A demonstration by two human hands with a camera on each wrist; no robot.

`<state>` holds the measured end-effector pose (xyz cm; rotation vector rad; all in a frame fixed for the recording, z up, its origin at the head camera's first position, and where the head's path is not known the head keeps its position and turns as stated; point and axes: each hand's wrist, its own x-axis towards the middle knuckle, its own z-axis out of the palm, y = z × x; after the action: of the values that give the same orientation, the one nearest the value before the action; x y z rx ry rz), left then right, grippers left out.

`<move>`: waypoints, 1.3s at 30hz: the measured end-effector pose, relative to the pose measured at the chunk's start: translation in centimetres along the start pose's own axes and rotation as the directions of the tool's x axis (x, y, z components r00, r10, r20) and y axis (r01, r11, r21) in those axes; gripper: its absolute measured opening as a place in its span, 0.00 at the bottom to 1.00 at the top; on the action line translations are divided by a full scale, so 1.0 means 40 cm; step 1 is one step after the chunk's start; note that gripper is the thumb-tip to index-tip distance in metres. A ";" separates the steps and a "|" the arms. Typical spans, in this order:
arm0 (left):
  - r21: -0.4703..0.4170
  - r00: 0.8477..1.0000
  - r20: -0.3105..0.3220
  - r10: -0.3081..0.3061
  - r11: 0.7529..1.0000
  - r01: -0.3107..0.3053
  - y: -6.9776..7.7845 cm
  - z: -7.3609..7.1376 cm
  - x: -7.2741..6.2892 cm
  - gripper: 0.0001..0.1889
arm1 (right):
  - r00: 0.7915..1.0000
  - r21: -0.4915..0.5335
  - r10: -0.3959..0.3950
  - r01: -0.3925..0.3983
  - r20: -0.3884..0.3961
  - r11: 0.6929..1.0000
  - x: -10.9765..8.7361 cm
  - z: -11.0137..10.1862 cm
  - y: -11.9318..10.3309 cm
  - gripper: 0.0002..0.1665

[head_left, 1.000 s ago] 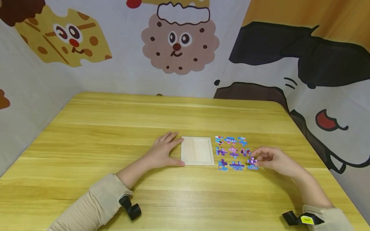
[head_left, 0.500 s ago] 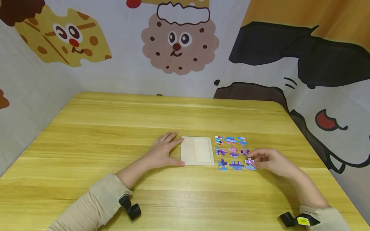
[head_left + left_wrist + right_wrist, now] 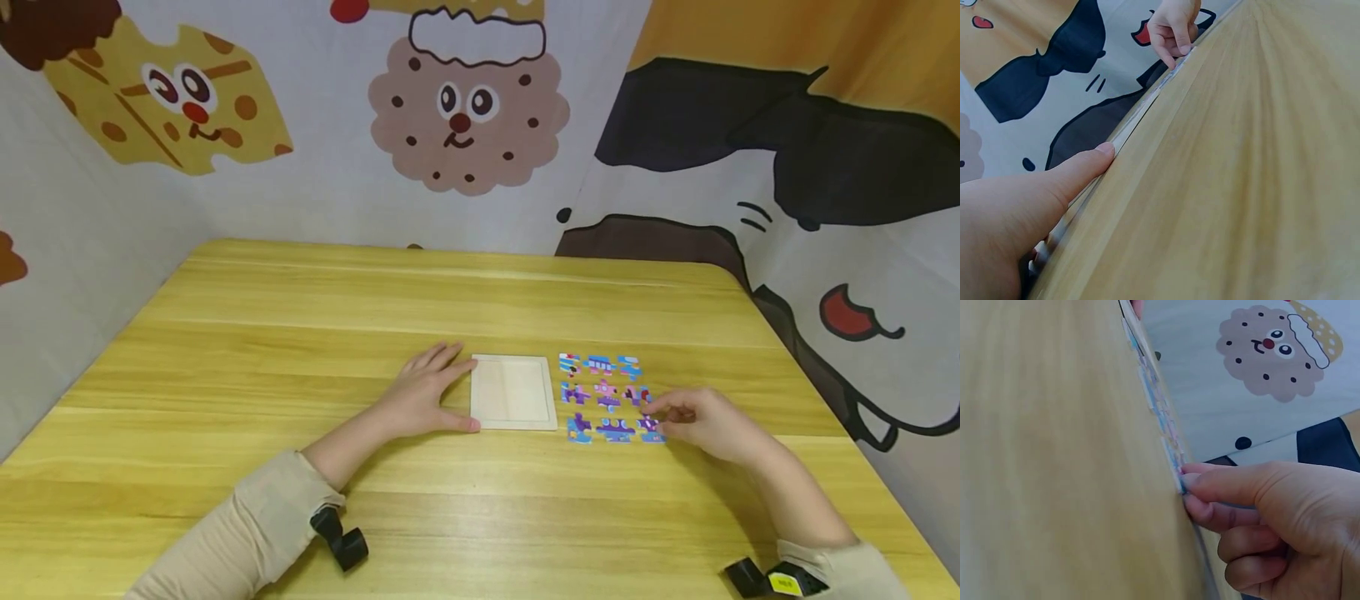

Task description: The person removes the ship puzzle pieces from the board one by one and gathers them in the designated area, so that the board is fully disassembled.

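A shallow square wooden puzzle tray point(image 3: 513, 393) lies bare on the table. My left hand point(image 3: 420, 398) rests at its left side, fingers spread, with thumb and forefinger touching its left corners. In the left wrist view the thumb point(image 3: 1088, 164) presses along the tray's edge. To the right of the tray, several purple, pink and blue jigsaw pieces point(image 3: 607, 394) lie in three rows. My right hand point(image 3: 708, 423) pinches the right edge of the bottom-right jigsaw piece point(image 3: 649, 428). In the right wrist view its thumb and fingertips meet at that piece's edge point(image 3: 1178, 481), the other fingers curled.
All of this lies on a light wooden table point(image 3: 480, 508). A cloth printed with cartoon food faces point(image 3: 465, 108) hangs behind it. Black cameras point(image 3: 341, 542) are strapped at both sleeves.
My right hand has moved slightly left with the bottom-right jigsaw piece, which now lies closer in line with its row. The left hand and the tray have stayed in place.
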<state>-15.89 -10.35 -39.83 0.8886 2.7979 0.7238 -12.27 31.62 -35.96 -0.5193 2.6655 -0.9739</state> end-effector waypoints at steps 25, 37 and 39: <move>0.002 1.000 0.015 -0.006 1.000 0.006 0.001 -0.006 -0.001 0.51 | 0.997 0.059 -0.019 0.023 -0.075 0.998 -0.016 0.001 0.022 0.14; -0.124 0.999 0.034 0.042 0.992 -0.038 -0.022 -0.031 -0.020 0.48 | 0.976 -0.007 0.065 -0.068 -0.210 0.998 -0.038 -0.029 0.022 0.17; -0.142 0.998 0.034 0.055 0.989 -0.050 -0.030 -0.043 -0.031 0.46 | 0.971 -0.046 0.056 -0.069 -0.232 0.997 -0.042 -0.036 0.026 0.16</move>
<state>-15.92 -12.59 -38.94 0.9423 2.6610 0.8905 -11.50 33.88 -35.36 -0.3483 2.9011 -1.0023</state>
